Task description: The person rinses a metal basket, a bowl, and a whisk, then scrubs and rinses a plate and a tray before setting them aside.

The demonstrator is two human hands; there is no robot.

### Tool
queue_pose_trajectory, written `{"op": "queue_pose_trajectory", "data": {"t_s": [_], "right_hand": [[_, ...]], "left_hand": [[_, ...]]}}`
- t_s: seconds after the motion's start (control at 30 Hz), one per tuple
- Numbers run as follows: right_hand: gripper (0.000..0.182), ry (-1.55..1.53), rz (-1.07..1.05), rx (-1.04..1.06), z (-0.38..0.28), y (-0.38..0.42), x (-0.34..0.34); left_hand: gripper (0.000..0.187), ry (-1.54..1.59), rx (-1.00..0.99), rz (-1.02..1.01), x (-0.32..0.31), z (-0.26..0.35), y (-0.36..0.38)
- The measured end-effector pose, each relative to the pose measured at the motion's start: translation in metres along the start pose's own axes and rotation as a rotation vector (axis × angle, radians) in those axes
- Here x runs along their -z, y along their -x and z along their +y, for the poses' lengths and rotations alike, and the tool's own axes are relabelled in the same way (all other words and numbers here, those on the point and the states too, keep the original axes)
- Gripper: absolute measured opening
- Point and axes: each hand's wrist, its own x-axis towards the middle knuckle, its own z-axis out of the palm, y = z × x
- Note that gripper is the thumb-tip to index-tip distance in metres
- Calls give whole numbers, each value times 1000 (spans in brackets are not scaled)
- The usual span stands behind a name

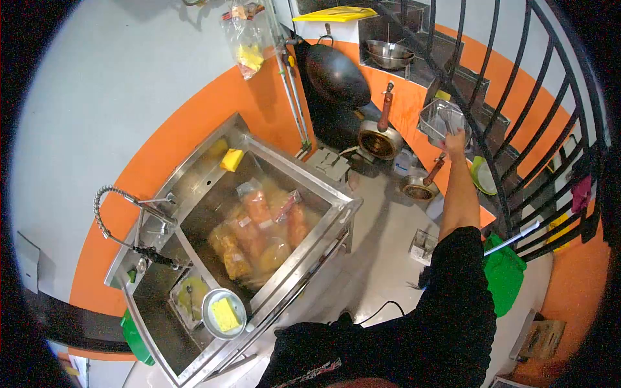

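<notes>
By stairs (446, 53) | R arm (461, 194) extd | fingers (455, 136) at clr container (429, 119)

I see glossy, plastic-looking container (429, 120) at grip (455, 141); matt railing (490, 158) just right; smooth, shiny metal sink (294, 258) well left.

You stretch your right arm (460, 194) out ahead, almost straight. Your right hand (455, 143) points away from you.
</notes>
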Motion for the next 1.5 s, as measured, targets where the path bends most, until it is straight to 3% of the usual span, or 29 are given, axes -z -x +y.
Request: {"op": "queue_pose_trajectory", "data": {"t_s": [0.03, 0.07, 0.13, 0.2, 0.27, 0.37, 0.47, 0.53, 0.63, 0.67, 0.7, 0.73, 0.77, 0.8, 0.83, 0.87, 0.9, 0.93, 0.97, 1.0, 1.07, 1.13, 1.2, 1.3, 1.4, 1.43, 1.5], "right_hand": [[64, -25, 10, 5, 6, -10, -1], [64, -49, 20, 10, 11, -17, -3], [65, -36, 16, 23, -10, 6, 6], [67, -23, 18, 35, -11, 10, 8], [68, 308, 286, 380, 18, -11, 6], [67, 389, 271, 373, 0, 19, 13], [67, 456, 250, 398, -1, 28, 17], [69, 451, 236, 420, -10, 43, 24], [69, 468, 278, 507, -1, 36, 35], [68, 477, 315, 576, 14, 19, 30], [46, 754, 373, 758, 57, -28, 36], [44, 856, 348, 820, 49, -25, 36], [43, 916, 322, 899, 48, -14, 42], [43, 948, 317, 971, 41, 3, 42], [45, 933, 333, 1025, 41, 12, 41], [48, 896, 376, 1028, 38, 29, 46], [42, 508, 501, 624, 52, -13, 36], [37, 237, 71, 978, 30, 70, 45], [33, 90, 32, 886, -19, 165, 31], [34, 118, -37, 750, 23, 149, 33], [33, 14, -73, 817, 21, 241, 14], [36, -1028, -433, -204, 71, 254, -2], [43, -110, -464, 348, 88, 320, -6], [47, -53, -556, 307, -3, 462, -30], [50, -17, -565, 477, -45, 535, -67], [51, 28, -535, 576, -70, 570, -81], [52, 107, -600, 509, -110, 627, -102]], "left_hand": [[48, -70, -321, -508, 5, -6, 7], [48, -71, -316, -502, 7, -7, 6], [48, -15, 311, 335, -4, -1, 0], [44, -2, 264, 352, -16, -1, 4], [40, 6, 218, 366, -34, 7, 18], [33, -113, 339, 288, -82, 40, 54], [28, -197, 419, 238, -89, 48, 60], [31, -369, 264, 110, -64, 23, 41], [38, -236, 15, 115, -46, -17, -17], [45, -294, 95, -62, -36, -20, -13], [47, -144, 150, -52, -40, -21, -4], [47, -586, -293, -390, -29, -38, -18], [47, -165, 113, -190, -36, -32, -11], [41, -517, -276, -218, -21, -54, -26], [37, -309, 106, -116, -33, -32, -24], [33, -369, 27, 68, -69, -16, 1], [32, -329, 80, 140, -78, -15, -14], [28, -362, 39, 137, -95, -8, -5], [27, -473, 78, 129, -121, 12, 1], [25, -502, 2, 99, -130, 12, -5], [20, -492, -91, -3, -135, -8, -33], [19, -582, -208, -119, -161, -11, -41], [21, -695, -144, -155, -179, -21, -62], [29, -903, -132, -312, -178, -62, -125], [38, -1039, 2, -448, -193, -79, -176], [38, -1040, 31, -472, -192, -95, -196], [30, -1178, 51, -618, -188, -136, -239]]}}
